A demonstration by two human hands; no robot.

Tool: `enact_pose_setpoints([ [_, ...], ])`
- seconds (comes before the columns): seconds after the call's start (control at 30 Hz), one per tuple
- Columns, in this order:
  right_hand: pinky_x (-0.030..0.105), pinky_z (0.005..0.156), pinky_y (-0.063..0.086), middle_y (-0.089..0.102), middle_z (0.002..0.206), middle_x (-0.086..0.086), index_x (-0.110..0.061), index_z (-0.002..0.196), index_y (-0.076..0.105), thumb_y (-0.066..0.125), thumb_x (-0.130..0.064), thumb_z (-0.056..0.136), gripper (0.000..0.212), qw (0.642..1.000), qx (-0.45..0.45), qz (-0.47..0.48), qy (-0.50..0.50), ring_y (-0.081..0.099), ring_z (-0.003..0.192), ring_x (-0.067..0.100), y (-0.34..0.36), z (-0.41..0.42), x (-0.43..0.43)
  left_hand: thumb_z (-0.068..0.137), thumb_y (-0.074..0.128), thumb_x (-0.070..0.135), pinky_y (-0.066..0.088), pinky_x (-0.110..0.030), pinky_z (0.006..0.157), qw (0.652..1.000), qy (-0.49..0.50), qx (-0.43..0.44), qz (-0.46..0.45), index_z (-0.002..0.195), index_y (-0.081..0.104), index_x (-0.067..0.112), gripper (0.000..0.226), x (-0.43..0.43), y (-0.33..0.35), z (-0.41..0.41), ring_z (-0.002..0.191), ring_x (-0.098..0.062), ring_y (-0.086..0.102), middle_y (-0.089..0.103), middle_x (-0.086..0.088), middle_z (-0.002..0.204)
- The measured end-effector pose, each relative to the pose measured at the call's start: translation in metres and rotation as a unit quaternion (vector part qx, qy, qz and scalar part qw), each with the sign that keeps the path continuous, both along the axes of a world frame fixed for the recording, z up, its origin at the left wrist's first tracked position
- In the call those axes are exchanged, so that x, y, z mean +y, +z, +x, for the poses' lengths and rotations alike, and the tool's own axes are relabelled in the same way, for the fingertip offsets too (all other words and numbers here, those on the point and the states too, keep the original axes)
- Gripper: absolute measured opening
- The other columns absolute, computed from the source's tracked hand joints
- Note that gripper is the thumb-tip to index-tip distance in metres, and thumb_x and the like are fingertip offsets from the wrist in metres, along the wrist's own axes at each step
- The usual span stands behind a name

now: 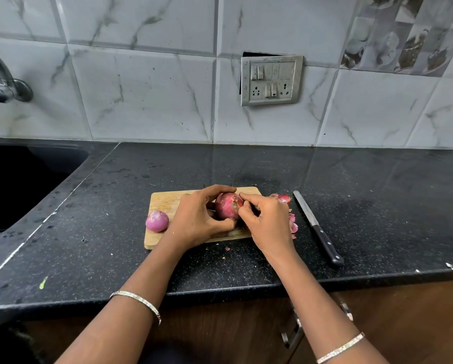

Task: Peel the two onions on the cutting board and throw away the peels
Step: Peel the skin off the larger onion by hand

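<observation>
Second onion mid-peel over the board; first one is done.

The left hand [201,219] wraps fingers & thumb round the second onion [228,206], steadying it over the middle of the cutting board [165,199] so loose skin drops there. The right hand [267,222] pinches the skin at the onion's end w/ thumb & forefinger, prob. to lift a flap, tho the fingertips hide whether a strip is actually caught. The peeled onion [157,221] sits at the board's left edge, apart from the mess. The peels [293,223] lie on the counter [246,164] just off the board's right side, next to the working hand, handy to scoop up for the bin. The knife [317,227] lies further right, blade pointing away, clear of both hands & not needed for this step.
</observation>
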State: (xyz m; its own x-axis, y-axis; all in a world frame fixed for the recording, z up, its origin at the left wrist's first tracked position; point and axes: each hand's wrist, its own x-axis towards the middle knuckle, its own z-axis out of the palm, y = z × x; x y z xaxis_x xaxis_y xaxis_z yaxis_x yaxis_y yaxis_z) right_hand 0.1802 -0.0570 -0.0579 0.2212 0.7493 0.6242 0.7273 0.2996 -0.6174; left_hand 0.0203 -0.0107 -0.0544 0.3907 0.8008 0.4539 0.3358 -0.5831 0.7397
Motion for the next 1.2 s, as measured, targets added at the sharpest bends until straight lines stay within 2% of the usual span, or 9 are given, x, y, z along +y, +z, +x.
enact_pose_setpoints([
  [0.2,0.006,0.062,0.041,0.071,0.071,-0.005,-0.011,0.099,0.081,0.064,-0.004,0.087,0.022,0.998,0.047,-0.009,-0.047,0.058,0.059,0.001,0.001,0.005,0.000,0.068,0.084,0.013,0.059,-0.023,0.086,1.000,0.006,-0.010,-0.005,0.120,0.070,0.028,0.056,0.001,-0.001,0.000,0.091,0.003,0.071,0.075,0.011,0.106],
  [0.3,0.019,0.069,0.055,0.075,0.082,-0.011,-0.015,0.098,0.080,0.066,-0.009,0.086,0.019,0.993,0.114,0.005,-0.033,0.070,0.074,0.001,0.003,0.005,-0.002,0.068,0.084,0.015,0.060,-0.024,0.082,1.000,0.012,0.000,0.002,0.121,0.069,0.029,0.057,0.002,-0.002,0.001,0.086,0.000,0.072,0.075,0.010,0.106],
  [0.37,0.013,0.069,0.052,0.076,0.088,-0.011,-0.015,0.099,0.079,0.070,-0.010,0.086,0.017,0.991,0.135,0.016,0.002,0.070,0.080,-0.001,0.006,0.002,-0.007,0.066,0.083,0.019,0.061,-0.025,0.081,1.000,0.011,0.005,0.007,0.121,0.068,0.029,0.058,0.002,-0.002,0.000,0.085,-0.001,0.072,0.075,0.010,0.106],
  [0.47,0.008,0.073,0.050,0.076,0.092,-0.013,-0.015,0.099,0.080,0.075,-0.011,0.087,0.014,0.993,0.109,0.029,0.043,0.069,0.085,-0.005,0.007,0.001,-0.009,0.063,0.078,0.027,0.059,-0.023,0.086,1.000,0.014,0.010,0.020,0.122,0.068,0.031,0.060,0.002,-0.003,0.000,0.093,0.002,0.070,0.074,0.011,0.107],
  [0.57,0.006,0.075,0.047,0.072,0.084,-0.019,-0.018,0.093,0.081,0.075,-0.010,0.087,0.012,0.997,0.070,0.026,0.010,0.067,0.085,-0.008,0.003,0.004,-0.004,0.065,0.079,0.023,0.056,-0.018,0.090,0.999,0.015,0.028,0.029,0.122,0.067,0.032,0.059,0.004,-0.003,0.000,0.101,0.001,0.068,0.073,0.011,0.109],
  [0.77,0.028,0.076,0.050,0.074,0.084,-0.007,-0.016,0.090,0.077,0.070,-0.016,0.092,0.008,0.999,0.040,-0.006,-0.031,0.067,0.082,0.011,-0.001,0.003,0.000,0.064,0.077,0.029,0.054,-0.013,0.085,0.998,0.006,0.043,0.040,0.122,0.067,0.029,0.059,0.005,-0.002,0.001,0.093,-0.003,0.069,0.072,0.010,0.110],
  [0.93,0.021,0.070,0.036,0.070,0.086,-0.003,-0.012,0.094,0.072,0.063,-0.017,0.096,0.010,0.997,0.035,-0.036,-0.059,0.062,0.083,0.014,-0.002,0.005,0.002,0.063,0.093,0.045,0.050,-0.008,0.077,0.996,0.034,0.049,0.067,0.114,0.069,0.029,0.058,0.011,-0.004,0.003,0.093,-0.002,0.062,0.061,0.008,0.109],
  [1.1,0.032,0.080,0.048,0.071,0.093,0.000,-0.013,0.100,0.070,0.060,-0.017,0.098,0.011,0.993,0.066,-0.054,-0.081,0.063,0.091,0.019,-0.004,0.008,0.004,0.060,0.096,0.043,0.059,-0.035,0.085,0.999,0.030,0.013,0.032,0.108,0.069,0.030,0.056,0.013,-0.006,0.001,0.098,-0.006,0.064,0.064,0.008,0.108],
  [1.2,0.033,0.079,0.050,0.070,0.091,-0.001,-0.014,0.102,0.068,0.058,-0.019,0.099,0.012,0.990,0.086,-0.056,-0.094,0.065,0.089,0.018,-0.005,0.010,0.004,0.063,0.096,0.034,0.059,-0.039,0.086,1.000,0.019,-0.003,0.005,0.107,0.068,0.029,0.053,0.012,-0.005,-0.001,0.101,-0.004,0.066,0.069,0.013,0.109],
])
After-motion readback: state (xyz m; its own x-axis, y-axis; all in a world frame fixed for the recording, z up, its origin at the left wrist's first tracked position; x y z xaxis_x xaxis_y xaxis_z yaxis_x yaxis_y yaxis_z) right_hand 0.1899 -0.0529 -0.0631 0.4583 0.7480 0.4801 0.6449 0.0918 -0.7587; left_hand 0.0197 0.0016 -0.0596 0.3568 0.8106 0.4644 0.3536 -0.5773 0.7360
